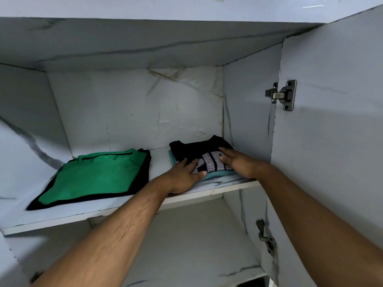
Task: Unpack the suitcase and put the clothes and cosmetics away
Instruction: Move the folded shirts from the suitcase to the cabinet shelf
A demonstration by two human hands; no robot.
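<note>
A folded black shirt with a white striped print (204,151) lies on top of a teal garment (215,174) at the right end of the cupboard shelf (116,206). My left hand (184,177) grips the stack's front left corner, thumb under the edge. My right hand (236,162) rests flat on the shirt's right side, fingers spread. To the left on the same shelf lies a folded green garment (97,175) on top of a black one (143,181). The suitcase and cosmetics are out of view.
The cupboard is white with marble-like veining. Its open door (331,121) stands at the right with two metal hinges (283,95). A lower shelf (186,245) lies beneath. The side wall is close to the right of the stack.
</note>
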